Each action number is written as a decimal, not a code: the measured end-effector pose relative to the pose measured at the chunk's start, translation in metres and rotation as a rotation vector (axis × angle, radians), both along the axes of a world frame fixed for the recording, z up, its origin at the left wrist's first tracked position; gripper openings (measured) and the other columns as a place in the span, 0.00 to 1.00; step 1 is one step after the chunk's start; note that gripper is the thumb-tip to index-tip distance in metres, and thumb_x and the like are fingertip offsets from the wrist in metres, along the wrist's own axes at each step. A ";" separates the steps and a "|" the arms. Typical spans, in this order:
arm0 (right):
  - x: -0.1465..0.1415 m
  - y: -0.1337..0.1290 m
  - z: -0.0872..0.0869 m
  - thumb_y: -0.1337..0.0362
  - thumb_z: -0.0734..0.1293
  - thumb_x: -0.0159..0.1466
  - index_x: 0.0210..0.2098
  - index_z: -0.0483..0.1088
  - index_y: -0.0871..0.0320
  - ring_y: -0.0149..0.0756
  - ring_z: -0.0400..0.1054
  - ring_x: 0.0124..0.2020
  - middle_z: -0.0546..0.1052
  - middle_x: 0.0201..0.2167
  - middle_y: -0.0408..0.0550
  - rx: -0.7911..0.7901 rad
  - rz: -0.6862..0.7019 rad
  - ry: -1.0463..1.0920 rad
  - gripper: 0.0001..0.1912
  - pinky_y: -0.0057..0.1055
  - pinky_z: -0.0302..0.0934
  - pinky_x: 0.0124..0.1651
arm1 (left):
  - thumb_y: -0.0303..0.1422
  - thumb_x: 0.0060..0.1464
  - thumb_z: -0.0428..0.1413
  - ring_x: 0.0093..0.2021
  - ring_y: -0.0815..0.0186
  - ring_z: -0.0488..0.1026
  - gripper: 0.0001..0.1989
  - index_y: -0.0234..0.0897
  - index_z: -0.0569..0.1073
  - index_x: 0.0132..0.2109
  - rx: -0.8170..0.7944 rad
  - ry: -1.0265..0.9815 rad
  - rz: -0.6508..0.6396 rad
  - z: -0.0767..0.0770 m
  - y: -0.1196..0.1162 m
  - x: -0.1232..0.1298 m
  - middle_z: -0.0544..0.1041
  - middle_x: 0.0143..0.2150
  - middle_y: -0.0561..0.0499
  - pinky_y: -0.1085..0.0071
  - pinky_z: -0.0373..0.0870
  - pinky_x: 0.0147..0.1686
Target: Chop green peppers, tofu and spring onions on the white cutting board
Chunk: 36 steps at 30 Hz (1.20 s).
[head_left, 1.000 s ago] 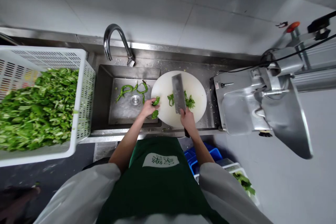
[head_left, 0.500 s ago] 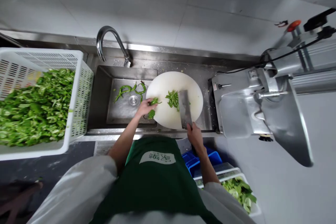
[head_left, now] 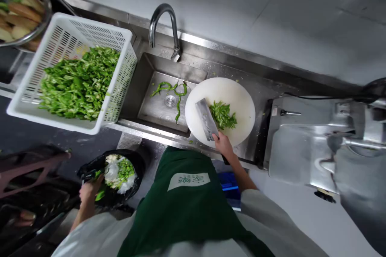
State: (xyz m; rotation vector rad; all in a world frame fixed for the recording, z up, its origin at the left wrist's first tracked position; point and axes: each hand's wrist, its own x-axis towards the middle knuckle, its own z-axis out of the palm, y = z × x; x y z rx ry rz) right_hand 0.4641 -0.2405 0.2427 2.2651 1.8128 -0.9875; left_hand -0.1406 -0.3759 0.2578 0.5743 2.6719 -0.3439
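Green pepper pieces (head_left: 80,84) fill part of white basket (head_left: 122,84), 9 to 10 o'clock from view center. Left hand (head_left: 88,190) at 8 o'clock, at the edge of a black-bagged bin (head_left: 139,166) with scraps (head_left: 124,170) inside; can't tell if it grips anything. Few whole green peppers (head_left: 178,104) in sink (head_left: 153,108), just off center toward 10. White round board (head_left: 241,98) on steel table (head_left: 252,82), near center toward 3: cleaver (head_left: 206,118) at its 8 o'clock side, right hand (head_left: 223,144) wrapped round the handle, pile of cut peppers (head_left: 223,115) mid-board just beside the blade.
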 end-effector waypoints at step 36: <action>0.035 -0.010 0.065 0.59 0.50 0.80 0.57 0.67 0.62 0.49 0.80 0.46 0.82 0.43 0.61 -0.162 -0.076 -0.188 0.19 0.33 0.63 0.47 | 0.31 0.63 0.60 0.50 0.59 0.77 0.08 0.44 0.79 0.48 0.959 -1.025 -1.274 -0.052 0.259 0.413 0.77 0.49 0.46 0.60 0.78 0.55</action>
